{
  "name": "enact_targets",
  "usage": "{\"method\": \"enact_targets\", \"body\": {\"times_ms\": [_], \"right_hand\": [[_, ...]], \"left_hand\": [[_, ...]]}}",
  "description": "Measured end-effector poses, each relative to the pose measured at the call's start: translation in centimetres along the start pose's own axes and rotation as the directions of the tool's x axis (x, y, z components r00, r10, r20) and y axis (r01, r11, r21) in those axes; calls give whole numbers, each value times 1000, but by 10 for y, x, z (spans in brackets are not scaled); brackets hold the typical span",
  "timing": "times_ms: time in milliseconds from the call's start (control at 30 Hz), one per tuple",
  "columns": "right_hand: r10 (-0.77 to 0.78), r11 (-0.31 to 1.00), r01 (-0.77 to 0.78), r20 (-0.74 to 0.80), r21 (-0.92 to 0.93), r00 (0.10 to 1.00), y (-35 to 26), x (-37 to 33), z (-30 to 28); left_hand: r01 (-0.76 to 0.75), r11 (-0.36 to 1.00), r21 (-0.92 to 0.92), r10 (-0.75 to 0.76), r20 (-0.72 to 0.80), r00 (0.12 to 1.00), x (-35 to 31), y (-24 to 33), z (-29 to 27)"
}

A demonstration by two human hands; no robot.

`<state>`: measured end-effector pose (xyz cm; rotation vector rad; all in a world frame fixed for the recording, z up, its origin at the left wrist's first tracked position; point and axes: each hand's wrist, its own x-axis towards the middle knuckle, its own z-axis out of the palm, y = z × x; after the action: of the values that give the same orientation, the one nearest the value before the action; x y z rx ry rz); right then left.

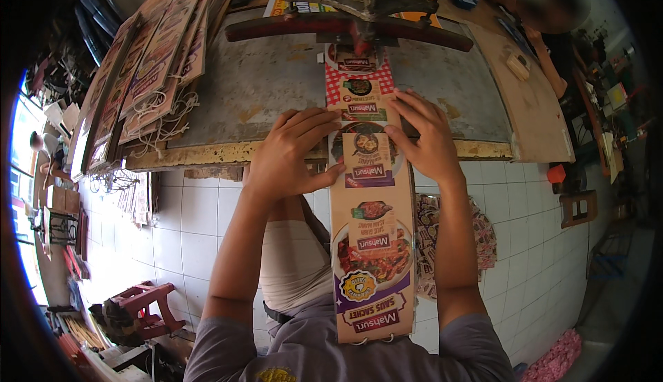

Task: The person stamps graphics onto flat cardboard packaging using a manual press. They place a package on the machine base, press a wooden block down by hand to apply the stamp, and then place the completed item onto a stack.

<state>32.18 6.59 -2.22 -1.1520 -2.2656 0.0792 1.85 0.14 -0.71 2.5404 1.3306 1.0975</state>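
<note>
A long narrow cardboard strip [371, 244] printed with food pictures runs from my lap up onto a metal-topped workbench [262, 78]. Its far end, with a red checked patch, lies under a dark press tool [359, 9] with a red-brown bar. My left hand [290, 154] grips the strip's left edge at the bench's front edge, thumb on the printed face. My right hand [425, 137] presses its right edge, fingers spread on the bench and strip.
Stacks of similar printed strips with string loops [155, 57] lie at the bench's left. Another person [552, 16] sits at the far right by a wooden board [532, 106]. More printed pieces [483, 237] lie on the white tiled floor. A red stool [141, 306] stands lower left.
</note>
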Motion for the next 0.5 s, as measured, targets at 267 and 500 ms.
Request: {"method": "enact_targets", "body": {"times_ms": [267,500], "right_hand": [[14,1000,-14,-2,11,1000,-1,0,0],[27,999,-27,3,20,1000,-2,0,0]], "left_hand": [[11,1000,8,-11,9,1000,0,2,-1],[-21,999,39,21,1,1000,0,0,0]]}}
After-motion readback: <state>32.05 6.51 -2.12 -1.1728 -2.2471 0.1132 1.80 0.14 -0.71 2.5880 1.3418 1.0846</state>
